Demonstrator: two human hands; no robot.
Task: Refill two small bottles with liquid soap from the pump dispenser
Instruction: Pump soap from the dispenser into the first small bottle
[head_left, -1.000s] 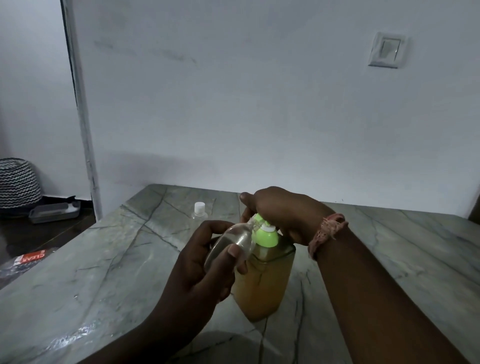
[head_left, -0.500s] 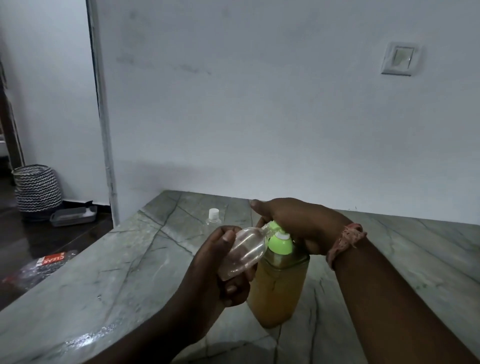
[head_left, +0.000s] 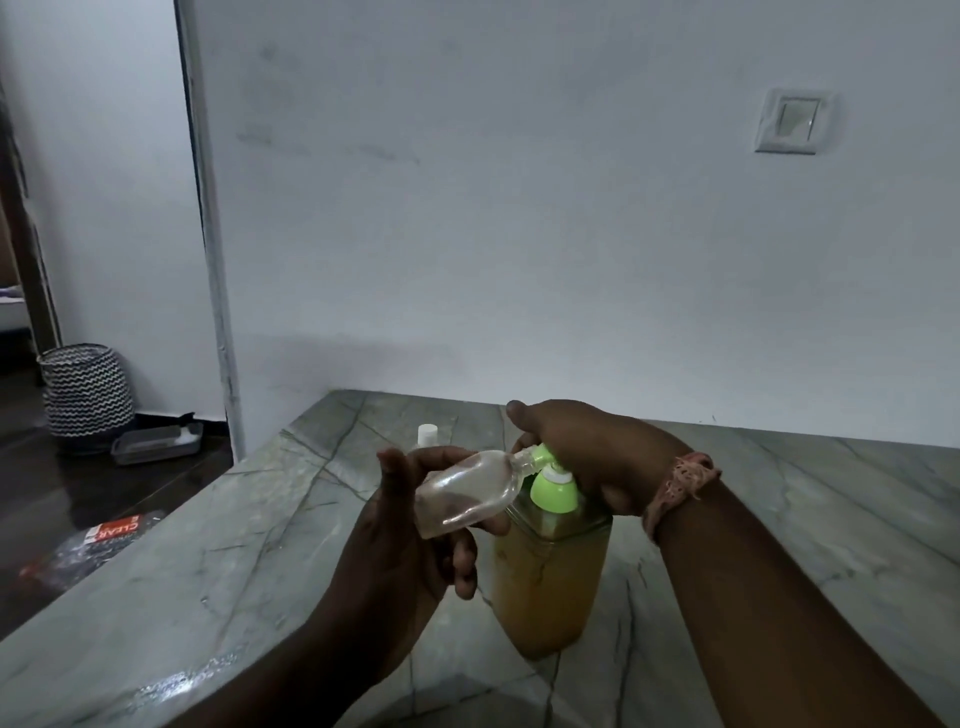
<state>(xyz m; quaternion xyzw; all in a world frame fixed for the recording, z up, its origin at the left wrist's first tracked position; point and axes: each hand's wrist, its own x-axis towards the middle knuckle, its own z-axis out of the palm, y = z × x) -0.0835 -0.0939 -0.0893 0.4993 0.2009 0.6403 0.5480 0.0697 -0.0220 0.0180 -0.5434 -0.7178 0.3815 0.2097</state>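
Note:
A pump dispenser (head_left: 545, 582) full of amber soap stands on the marble counter (head_left: 218, 561), its green pump collar showing. My right hand (head_left: 587, 457) covers the green pump head from above. My left hand (head_left: 410, 530) holds a small clear bottle (head_left: 467, 491) tilted on its side, its open neck against the green spout. The bottle looks nearly empty. A second small bottle with a white cap (head_left: 427, 435) stands behind my left hand, mostly hidden.
The counter's left edge drops to a dark floor with a plastic packet (head_left: 88, 545), a grey tray (head_left: 156, 441) and a patterned basket (head_left: 85, 397). A white wall with a switch (head_left: 792, 122) backs the counter.
The small bottle has tilted flatter, its neck staying at the spout. My left fingers have shifted on it. The camera view has moved slightly.

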